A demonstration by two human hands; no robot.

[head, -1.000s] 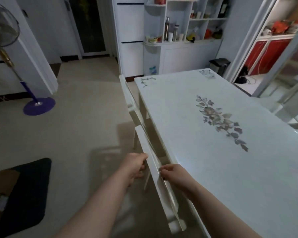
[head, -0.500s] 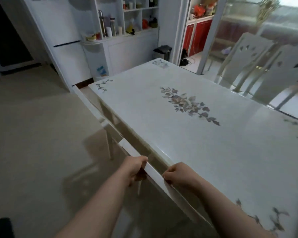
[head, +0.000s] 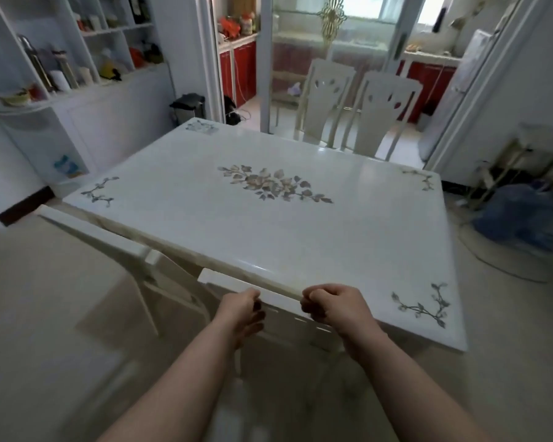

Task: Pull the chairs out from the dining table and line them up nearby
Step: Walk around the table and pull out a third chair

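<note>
A white dining table (head: 268,231) with a flower print fills the middle of the view. Against its near edge stands a white chair (head: 278,299), and both my hands grip its top rail: my left hand (head: 241,309) near the rail's left part, my right hand (head: 331,303) further right, fingers curled over it. A second white chair (head: 93,232) is tucked in to the left on the same side. Beyond the far edge stand two more white chairs, one (head: 328,100) beside the other (head: 387,113). The seat and legs of the gripped chair are mostly hidden by my arms.
A white shelf unit (head: 77,100) with bottles and cups lines the left wall. A black bin (head: 187,108) stands by the doorway. A blue bag (head: 524,215) and a rack lie on the floor at the right. Beige floor (head: 45,330) spreads to my left.
The view has swung to the right, so the far chairs and the right side of the room now show. My hands keep the same grip on the chair's top rail.
</note>
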